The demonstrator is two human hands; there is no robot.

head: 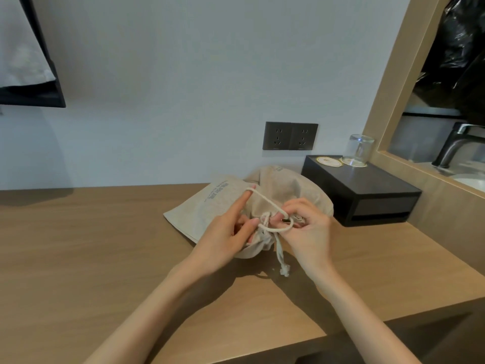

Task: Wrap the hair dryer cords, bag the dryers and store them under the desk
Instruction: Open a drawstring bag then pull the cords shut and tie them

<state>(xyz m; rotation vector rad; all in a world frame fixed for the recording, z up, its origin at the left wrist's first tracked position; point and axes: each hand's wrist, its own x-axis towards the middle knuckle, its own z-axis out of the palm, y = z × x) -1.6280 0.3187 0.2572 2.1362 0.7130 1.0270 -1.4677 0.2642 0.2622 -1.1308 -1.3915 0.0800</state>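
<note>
Our left hand (pixel 225 233) grips the bag (pixel 199 207) at its gathered neck, index finger straight with the cord (pixel 265 199) looped over its tip; our right hand (pixel 309 232) pinches the cord with curled fingers. The bag lies on the desk (pixel 91 245), neck towards us, length running back towards the wall (pixel 183 74). Behind it: a second bag (pixel 296 187), a black box (pixel 367 190), sockets (pixel 290 136), a glass (pixel 359 149).

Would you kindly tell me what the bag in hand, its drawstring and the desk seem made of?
Bag: beige woven cloth, probably linen or cotton, matte, creased. Drawstring: off-white twisted cord, likely cotton, frayed end. Desk: matte wood grain, possibly laminate.
</note>
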